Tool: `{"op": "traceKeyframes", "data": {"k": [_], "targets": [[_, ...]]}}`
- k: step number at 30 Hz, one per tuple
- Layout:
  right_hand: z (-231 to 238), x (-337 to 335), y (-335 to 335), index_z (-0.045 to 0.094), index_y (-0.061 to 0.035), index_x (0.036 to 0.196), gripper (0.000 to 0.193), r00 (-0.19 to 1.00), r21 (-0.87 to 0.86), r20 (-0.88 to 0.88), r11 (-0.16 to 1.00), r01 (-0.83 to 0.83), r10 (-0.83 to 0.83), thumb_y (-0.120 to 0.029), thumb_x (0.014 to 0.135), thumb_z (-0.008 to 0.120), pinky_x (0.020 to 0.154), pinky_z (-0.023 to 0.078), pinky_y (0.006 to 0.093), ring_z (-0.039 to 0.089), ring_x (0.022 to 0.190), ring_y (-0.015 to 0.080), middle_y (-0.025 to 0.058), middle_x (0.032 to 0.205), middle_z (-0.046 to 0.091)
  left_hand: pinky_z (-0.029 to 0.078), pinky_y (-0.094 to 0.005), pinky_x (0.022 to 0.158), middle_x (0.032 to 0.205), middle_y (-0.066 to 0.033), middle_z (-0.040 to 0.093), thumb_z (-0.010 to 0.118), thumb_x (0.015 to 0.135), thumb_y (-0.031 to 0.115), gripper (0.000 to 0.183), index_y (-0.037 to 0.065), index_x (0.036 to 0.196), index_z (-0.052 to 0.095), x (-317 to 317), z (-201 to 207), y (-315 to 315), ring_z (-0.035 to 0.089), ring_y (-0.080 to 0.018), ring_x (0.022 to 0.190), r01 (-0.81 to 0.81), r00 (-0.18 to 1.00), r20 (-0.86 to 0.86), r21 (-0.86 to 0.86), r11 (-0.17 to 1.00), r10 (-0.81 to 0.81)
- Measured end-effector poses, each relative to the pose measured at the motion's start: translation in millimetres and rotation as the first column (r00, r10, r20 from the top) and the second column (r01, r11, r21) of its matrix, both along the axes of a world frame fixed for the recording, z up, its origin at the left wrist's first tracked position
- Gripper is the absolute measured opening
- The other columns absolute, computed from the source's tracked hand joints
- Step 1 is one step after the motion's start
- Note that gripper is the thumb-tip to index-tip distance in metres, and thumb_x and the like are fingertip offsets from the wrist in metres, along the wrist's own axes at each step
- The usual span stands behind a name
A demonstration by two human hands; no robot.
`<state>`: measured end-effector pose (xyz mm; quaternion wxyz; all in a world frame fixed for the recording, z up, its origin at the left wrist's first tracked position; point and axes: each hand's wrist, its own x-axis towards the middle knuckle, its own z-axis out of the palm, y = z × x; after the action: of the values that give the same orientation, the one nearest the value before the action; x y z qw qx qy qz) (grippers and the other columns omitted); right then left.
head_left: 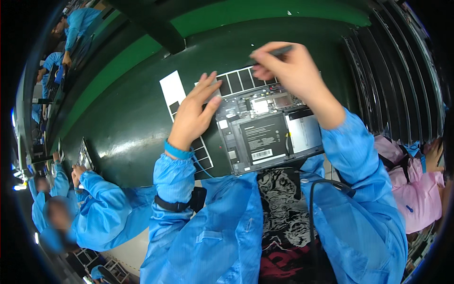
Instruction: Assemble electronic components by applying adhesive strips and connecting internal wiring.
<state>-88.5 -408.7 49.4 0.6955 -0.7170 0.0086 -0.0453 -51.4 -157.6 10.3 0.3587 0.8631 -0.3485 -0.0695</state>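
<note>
opened device on bench before person | left hand at its left edge | right hand behind it, holding tool | co-worker left

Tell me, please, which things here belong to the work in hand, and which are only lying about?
In the work:
- opened device, its back cover off
- left hand, resting on its corner
- right hand, holding a thin dark tool

Lying about:
- white sheet with black squares
- dark green table
- a co-worker's device

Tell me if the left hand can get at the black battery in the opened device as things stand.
Probably yes. The left hand rests at the device's left edge, and the battery lies uncovered beside it; the right hand, holding a thin tool, is over the far edge.
</note>
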Motion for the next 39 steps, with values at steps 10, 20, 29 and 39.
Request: {"op": "traceKeyframes", "data": {"k": [10, 20, 29, 39], "targets": [[-52, 43, 28, 0.067, 0.0030, 0.087, 0.023, 0.996, -0.167, -0.076, 0.985, 0.041, -0.054, -0.019, 0.089, 0.061, 0.059, 0.054, 0.0260, 0.069, 0.066, 0.0155, 0.0099, 0.071, 0.069, 0.030, -0.0438, 0.111, 0.141, -0.0170, 0.047, 0.053, 0.093, 0.026, 0.043, 0.004, 0.130, 0.057, 8, -15, 0, 0.038, -0.0370, 0.135, 0.057, 0.992, 0.113, 0.072, 0.996, -0.065], [-51, 42, 30, 0.066, 0.0050, 0.089, 0.026, 0.995, -0.208, -0.090, 0.978, 0.021, -0.040, -0.020, 0.091, 0.062, 0.059, 0.054, 0.0260, 0.068, 0.065, 0.0153, 0.0129, 0.073, 0.069, 0.033, -0.0476, 0.108, 0.139, -0.0155, 0.049, 0.057, 0.090, 0.046, 0.054, 0.004, 0.123, 0.062, 8, -24, 3, 0.040, -0.0364, 0.133, 0.054, 0.987, 0.149, 0.024, 0.998, -0.057], [-46, 40, 32, 0.065, 0.0056, 0.095, 0.020, 0.996, -0.146, -0.080, 0.989, 0.017, -0.029, -0.013, 0.093, 0.059, 0.061, 0.052, 0.0234, 0.066, 0.068, 0.0138, 0.0124, 0.075, 0.068, 0.032, -0.0445, 0.109, 0.142, -0.0179, 0.045, 0.061, 0.089, 0.035, 0.047, 0.007, 0.127, 0.060, 6, -21, 3, 0.038, -0.0377, 0.133, 0.041, 0.987, 0.152, 0.062, 0.997, -0.051], [-51, 42, 33, 0.065, 0.0066, 0.097, 0.019, 0.997, -0.150, -0.071, 0.989, -0.008, -0.003, -0.011, 0.091, 0.060, 0.061, 0.055, 0.0249, 0.068, 0.069, 0.0154, 0.0133, 0.077, 0.068, 0.033, -0.0445, 0.108, 0.142, -0.0192, 0.045, 0.061, 0.089, 0.038, 0.049, 0.007, 0.126, 0.061, 6, -23, 4, 0.040, -0.0385, 0.131, 0.026, 0.985, 0.169, 0.039, 0.999, -0.033]]}}
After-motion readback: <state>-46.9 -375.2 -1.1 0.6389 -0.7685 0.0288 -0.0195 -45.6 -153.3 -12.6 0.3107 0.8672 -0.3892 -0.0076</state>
